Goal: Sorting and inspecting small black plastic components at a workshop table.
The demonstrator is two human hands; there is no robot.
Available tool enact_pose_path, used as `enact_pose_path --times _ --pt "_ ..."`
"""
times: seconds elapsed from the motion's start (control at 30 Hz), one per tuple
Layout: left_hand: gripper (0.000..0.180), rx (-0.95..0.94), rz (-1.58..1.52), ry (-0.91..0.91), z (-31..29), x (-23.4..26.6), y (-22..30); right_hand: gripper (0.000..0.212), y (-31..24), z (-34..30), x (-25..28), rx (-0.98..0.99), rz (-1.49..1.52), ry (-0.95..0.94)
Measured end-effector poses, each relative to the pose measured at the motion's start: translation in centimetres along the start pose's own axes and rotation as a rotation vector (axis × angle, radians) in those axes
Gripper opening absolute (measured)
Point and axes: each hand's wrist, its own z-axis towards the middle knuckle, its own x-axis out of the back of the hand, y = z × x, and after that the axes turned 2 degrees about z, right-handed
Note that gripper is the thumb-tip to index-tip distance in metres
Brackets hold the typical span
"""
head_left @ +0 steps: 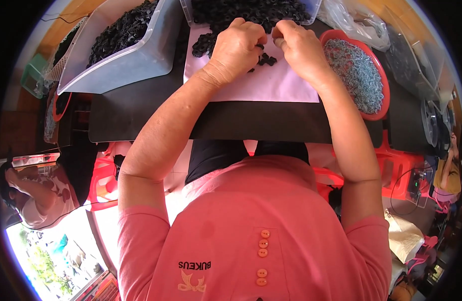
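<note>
My left hand is closed over a pale pink sheet, its fingers curled round a small black part that shows only in part. My right hand is close beside it, thumb and fingers pinched together; whatever they hold is too small to make out. A few small black knobbly parts lie on the sheet between and below the hands. More of these black parts are heaped to the left of my left wrist. Just beyond my hands stands a clear bin full of the same black parts.
A large translucent bin of black parts stands at the left. At the right, a red basin holds many small silvery-blue pieces, with a clear plastic bag behind it. The dark table ends near my lap. Other people sit at far left and far right.
</note>
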Motion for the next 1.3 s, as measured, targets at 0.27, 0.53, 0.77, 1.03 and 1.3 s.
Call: enact_pose_path --times 0.27,0.53,0.77,1.03,1.3 --pt "0.019 0.473 -0.683 0.112 0.5 1.9 1.3 0.008 -0.9 0.2 0.4 -0.115 0.666 0.052" --pt "0.015 0.763 -1.156 0.111 0.6 2.9 1.7 0.009 -2.5 0.2 0.7 -0.133 0.791 0.151" --pt "0.009 0.783 -1.228 0.053 0.4 2.3 1.1 0.013 -3.2 0.2 1.2 -0.062 0.644 0.186" --pt "0.013 0.772 -1.150 -0.091 0.5 2.9 0.9 0.018 -3.2 0.2 1.8 0.133 0.407 0.237" --pt "0.014 0.753 -1.126 -0.126 0.3 2.6 1.0 0.022 -3.1 0.3 1.7 0.274 0.282 0.281"
